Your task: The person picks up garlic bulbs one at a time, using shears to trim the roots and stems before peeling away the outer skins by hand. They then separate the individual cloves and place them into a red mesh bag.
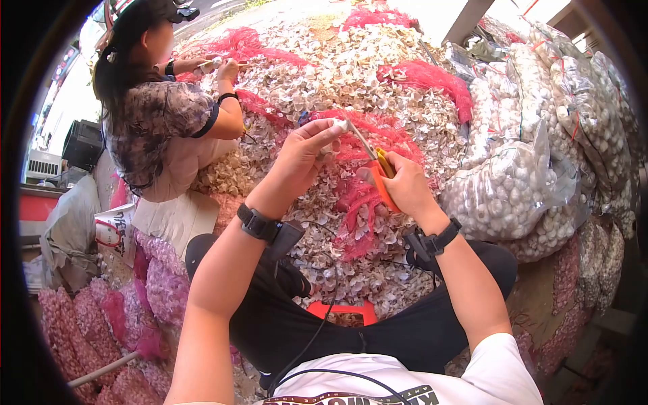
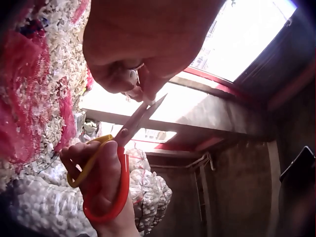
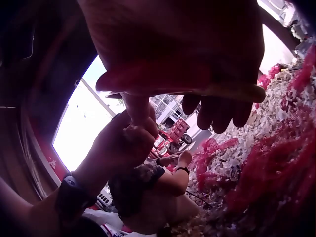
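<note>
My left hand (image 1: 304, 154) is raised over the heap of peels and pinches a small white garlic bulb (image 1: 341, 125) at its fingertips. From the right, my right hand (image 1: 410, 190) grips a pair of scissors (image 2: 137, 126) with one red-orange and one yellow handle loop. In the left wrist view the blades point up to the left hand's fingertips, slightly parted, with their tips right at the bulb. Most of the bulb is hidden behind the fingers there. The right wrist view is dark; the back of the right hand covers much of the scissors.
A wide heap of garlic peels (image 1: 317, 84) with red mesh netting (image 1: 432, 81) spreads ahead. Clear bags of garlic bulbs (image 1: 496, 192) stand on the right. Another person (image 1: 158, 101) sits at the left, hands over the heap. Pink mesh sacks (image 1: 88, 324) lie at lower left.
</note>
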`<move>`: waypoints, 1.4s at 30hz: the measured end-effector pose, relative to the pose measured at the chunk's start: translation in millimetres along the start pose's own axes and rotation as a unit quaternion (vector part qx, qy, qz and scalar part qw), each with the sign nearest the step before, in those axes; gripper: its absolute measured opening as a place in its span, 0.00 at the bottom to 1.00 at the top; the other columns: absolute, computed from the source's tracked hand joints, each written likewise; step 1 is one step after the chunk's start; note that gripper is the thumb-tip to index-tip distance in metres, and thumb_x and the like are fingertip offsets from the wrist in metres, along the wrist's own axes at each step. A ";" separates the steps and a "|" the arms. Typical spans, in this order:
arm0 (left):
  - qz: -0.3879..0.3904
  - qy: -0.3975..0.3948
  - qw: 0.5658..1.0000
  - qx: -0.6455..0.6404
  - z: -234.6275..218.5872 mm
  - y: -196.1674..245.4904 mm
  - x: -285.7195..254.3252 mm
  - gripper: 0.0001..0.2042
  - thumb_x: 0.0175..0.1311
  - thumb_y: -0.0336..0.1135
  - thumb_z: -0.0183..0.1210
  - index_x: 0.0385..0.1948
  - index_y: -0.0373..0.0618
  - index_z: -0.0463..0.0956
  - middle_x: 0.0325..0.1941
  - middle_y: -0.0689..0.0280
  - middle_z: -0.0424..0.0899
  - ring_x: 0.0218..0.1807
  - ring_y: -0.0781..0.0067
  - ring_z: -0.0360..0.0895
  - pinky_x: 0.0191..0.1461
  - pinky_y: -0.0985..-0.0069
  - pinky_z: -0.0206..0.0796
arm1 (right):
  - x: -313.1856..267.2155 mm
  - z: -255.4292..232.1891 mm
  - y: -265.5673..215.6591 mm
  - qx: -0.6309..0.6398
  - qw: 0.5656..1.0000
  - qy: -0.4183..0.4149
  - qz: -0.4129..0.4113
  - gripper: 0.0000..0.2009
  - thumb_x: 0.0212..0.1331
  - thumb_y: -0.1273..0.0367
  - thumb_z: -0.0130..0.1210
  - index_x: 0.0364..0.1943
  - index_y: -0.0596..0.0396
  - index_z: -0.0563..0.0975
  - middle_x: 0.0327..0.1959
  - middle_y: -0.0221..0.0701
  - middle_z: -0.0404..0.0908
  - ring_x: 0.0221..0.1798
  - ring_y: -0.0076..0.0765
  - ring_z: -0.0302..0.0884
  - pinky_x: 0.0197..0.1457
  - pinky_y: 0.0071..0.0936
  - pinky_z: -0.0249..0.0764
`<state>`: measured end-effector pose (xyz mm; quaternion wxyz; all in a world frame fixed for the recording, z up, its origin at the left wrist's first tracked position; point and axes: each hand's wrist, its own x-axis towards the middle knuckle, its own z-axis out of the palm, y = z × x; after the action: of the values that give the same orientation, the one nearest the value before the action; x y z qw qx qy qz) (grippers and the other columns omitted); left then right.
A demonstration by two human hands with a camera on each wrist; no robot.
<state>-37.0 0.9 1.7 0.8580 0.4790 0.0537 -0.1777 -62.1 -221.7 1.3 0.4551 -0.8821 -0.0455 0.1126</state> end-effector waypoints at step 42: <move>-0.150 -0.129 0.974 -0.114 12.9 -56.1 -3.3 0.11 0.75 0.30 0.48 0.51 0.41 0.76 0.51 0.65 0.82 0.52 0.77 0.80 0.59 0.73 0.75 | 2.7 2.3 11.0 -0.107 0.966 0.066 -0.226 0.20 0.51 0.68 0.64 0.50 0.55 0.75 0.46 0.42 0.80 0.48 0.51 0.80 0.48 0.42 0.78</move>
<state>-61.1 -35.9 -35.6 0.8702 0.3374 0.0334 -0.3575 -60.3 -225.7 -9.4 0.3739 -0.8979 -0.2251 -0.0576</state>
